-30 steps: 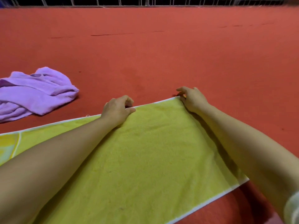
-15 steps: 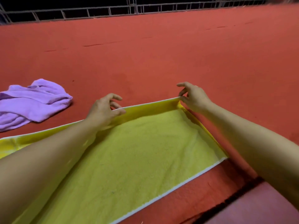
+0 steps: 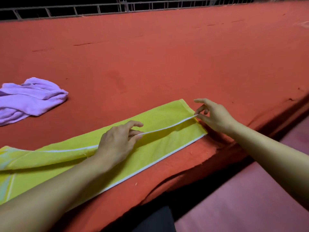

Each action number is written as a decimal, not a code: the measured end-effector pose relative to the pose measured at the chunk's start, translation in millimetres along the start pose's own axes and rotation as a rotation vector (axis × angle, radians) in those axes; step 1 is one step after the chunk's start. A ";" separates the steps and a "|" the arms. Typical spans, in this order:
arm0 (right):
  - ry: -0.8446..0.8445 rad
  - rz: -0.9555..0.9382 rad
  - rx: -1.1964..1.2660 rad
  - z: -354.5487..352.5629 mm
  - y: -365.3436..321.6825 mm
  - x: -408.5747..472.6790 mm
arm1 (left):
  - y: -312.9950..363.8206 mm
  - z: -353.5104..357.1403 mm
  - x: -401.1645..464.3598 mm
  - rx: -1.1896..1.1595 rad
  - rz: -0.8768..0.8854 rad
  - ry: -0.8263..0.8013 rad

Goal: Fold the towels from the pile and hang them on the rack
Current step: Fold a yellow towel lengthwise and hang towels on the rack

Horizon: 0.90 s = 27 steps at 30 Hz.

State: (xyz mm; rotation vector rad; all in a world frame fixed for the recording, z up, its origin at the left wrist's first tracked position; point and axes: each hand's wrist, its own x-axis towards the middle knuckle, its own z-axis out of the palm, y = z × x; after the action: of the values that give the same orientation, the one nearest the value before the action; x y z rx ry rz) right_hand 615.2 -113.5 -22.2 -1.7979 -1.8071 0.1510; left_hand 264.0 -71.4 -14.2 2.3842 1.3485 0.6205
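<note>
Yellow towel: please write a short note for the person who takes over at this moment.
Left hand: pinches the white far hem of the yellow towel, mid-length.
Right hand: pinches the same hem at the right corner.
The hem is lifted and drawn halfway over the towel toward the near edge; the lengthwise fold is not yet laid down.
Purple towel lies crumpled at far left on the red table, not folded.
Left: lay the fold, fold further, hang it, then the purple one. No hung towel is in view.

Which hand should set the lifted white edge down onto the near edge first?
Right, probably. The right hand pinches the yellow towel at its end corner, nearest the near edge; the left hand grips mid-length.
</note>
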 end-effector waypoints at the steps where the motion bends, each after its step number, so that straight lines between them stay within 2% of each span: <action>1: -0.001 0.005 0.002 -1.1 0.0 -7.2 | 2.2 1.8 -5.9 0.021 0.004 -0.004; 17: -0.087 -0.018 -0.087 -4.3 7.6 -50.7 | -2.7 33.4 -41.6 0.085 0.075 -0.077; 22: -0.064 -0.083 -0.142 -7.8 5.3 -62.6 | -2.5 33.8 -55.1 0.100 0.186 -0.062; 27: -0.054 -0.043 -0.204 -10.3 1.8 -69.4 | -0.6 28.6 -68.6 0.157 0.305 -0.069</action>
State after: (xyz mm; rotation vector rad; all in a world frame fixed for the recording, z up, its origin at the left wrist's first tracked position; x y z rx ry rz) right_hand 616.3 -182.2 -36.4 -1.9074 -1.9578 -0.0019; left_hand 247.1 -132.4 -53.1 2.7407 1.0475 0.5197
